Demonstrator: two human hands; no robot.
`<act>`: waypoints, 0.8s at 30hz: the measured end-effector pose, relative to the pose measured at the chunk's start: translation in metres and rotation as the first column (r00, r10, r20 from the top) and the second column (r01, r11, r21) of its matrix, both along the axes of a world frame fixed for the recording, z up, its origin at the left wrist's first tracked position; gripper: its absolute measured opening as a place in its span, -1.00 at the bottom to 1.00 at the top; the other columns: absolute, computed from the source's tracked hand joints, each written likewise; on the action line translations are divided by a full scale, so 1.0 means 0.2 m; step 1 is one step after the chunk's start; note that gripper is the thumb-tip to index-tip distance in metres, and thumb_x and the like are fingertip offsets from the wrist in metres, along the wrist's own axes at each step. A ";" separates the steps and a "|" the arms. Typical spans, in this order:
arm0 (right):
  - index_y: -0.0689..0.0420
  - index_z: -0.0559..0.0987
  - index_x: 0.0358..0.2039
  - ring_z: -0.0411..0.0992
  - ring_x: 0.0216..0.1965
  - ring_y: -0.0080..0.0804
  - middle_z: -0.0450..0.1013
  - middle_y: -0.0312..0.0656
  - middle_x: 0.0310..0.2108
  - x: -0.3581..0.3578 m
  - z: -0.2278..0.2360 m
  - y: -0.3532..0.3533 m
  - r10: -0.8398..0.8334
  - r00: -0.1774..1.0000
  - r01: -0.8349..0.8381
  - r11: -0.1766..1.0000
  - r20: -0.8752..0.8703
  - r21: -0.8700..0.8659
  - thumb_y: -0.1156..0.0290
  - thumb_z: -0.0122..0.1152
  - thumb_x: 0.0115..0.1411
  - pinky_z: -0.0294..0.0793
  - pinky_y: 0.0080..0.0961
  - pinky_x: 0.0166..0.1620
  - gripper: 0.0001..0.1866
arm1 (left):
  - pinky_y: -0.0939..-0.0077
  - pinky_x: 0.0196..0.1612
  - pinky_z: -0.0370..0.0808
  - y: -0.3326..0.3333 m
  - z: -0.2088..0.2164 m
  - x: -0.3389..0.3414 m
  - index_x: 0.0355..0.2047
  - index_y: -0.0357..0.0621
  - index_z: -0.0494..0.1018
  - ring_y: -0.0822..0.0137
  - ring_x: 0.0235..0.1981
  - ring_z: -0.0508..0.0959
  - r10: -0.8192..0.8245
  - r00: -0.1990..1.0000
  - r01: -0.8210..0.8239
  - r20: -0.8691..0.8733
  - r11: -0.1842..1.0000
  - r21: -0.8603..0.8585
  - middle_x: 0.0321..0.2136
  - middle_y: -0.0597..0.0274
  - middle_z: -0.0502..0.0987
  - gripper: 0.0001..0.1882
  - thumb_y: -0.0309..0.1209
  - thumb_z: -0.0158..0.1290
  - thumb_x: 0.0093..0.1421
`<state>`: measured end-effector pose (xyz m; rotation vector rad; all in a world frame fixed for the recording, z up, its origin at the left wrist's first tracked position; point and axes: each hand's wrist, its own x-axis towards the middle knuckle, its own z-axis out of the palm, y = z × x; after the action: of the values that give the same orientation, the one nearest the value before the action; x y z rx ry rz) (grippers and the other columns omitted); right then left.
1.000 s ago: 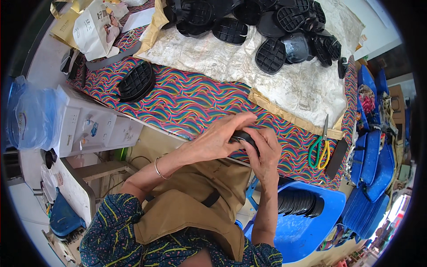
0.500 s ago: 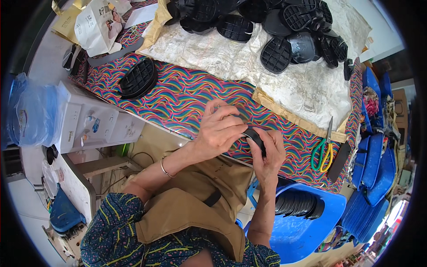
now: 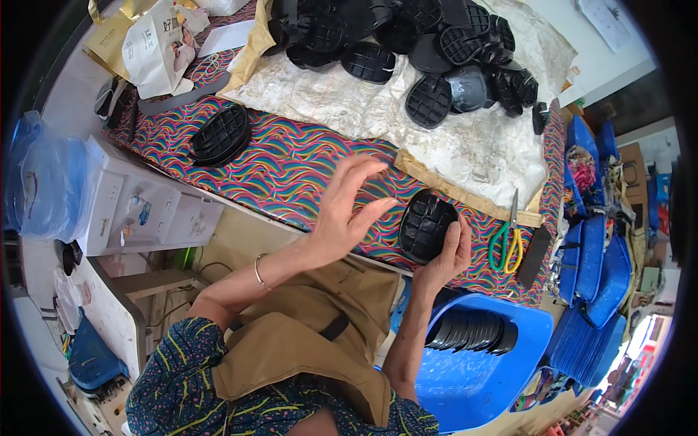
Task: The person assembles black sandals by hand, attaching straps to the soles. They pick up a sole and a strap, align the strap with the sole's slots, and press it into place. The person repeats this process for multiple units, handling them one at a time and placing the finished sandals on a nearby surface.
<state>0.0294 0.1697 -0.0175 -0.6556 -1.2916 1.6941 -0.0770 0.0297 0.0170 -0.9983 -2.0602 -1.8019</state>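
In my right hand (image 3: 451,256) is a black shoe sole (image 3: 427,227), a rounded piece with a grid pattern facing up. My thumb lies on its right edge, and the fingers go behind it. My left hand (image 3: 344,211) is held over the table to the left of the sole, apart from it, thumb and fingers spread with nothing between them. A similar black sole (image 3: 222,136) lies by itself at the left on the patterned tablecloth (image 3: 291,156).
Many black soles (image 3: 378,63) are piled on a stained white sheet (image 3: 480,156) at the back. Green-and-yellow-handled scissors (image 3: 507,247) and a dark bar (image 3: 535,256) lie at the right. Below stands a blue basin (image 3: 465,389) with stacked black pieces (image 3: 472,332). A water dispenser (image 3: 131,207) is at left.
My hands have come apart. The left has let go and opened. My right hand has turned the black piece so its gridded face shows. The whole view has shifted slightly.
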 end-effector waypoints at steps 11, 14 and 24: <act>0.27 0.55 -0.05 0.45 -0.11 -0.52 0.52 -0.27 -0.24 -0.02 0.01 -0.06 -0.055 0.970 -0.052 0.903 0.235 0.426 0.32 0.06 0.37 0.46 -0.60 -0.06 -0.70 | 0.36 -0.36 0.54 0.03 0.04 0.04 -0.03 -0.34 0.44 0.15 -0.37 0.60 -0.090 0.973 0.024 -0.211 0.955 -0.295 -0.34 0.06 0.57 -0.53 -0.62 0.21 -0.01; 0.30 0.54 -0.02 0.44 -0.10 -0.50 0.52 -0.24 -0.22 0.00 0.15 0.04 0.184 0.951 -0.251 0.930 0.250 0.267 0.35 0.05 0.35 0.40 -0.56 -0.01 -0.68 | 0.26 -0.49 0.47 0.03 -0.01 -0.03 -0.08 -0.36 0.44 0.15 -0.46 0.53 -0.167 0.913 -0.011 -0.371 0.901 -0.433 -0.48 0.11 0.48 -0.51 -0.62 0.16 -0.12; 0.15 0.57 -0.32 0.41 -0.31 -0.63 0.48 -0.38 -0.37 -0.13 0.02 0.07 0.541 0.840 -0.499 0.804 0.048 -0.325 0.49 0.23 0.21 0.36 -0.59 -0.22 -0.96 | 0.29 -0.53 0.43 0.08 -0.06 -0.03 -0.14 -0.25 0.46 0.19 -0.50 0.50 -0.221 0.892 0.006 -0.395 0.878 -0.479 -0.53 0.19 0.42 -0.56 -0.60 0.14 -0.13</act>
<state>0.0030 0.1838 -0.0145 -0.6340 -1.4107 2.3722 -0.0837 0.0459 0.0049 -1.5217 -2.1974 -0.9815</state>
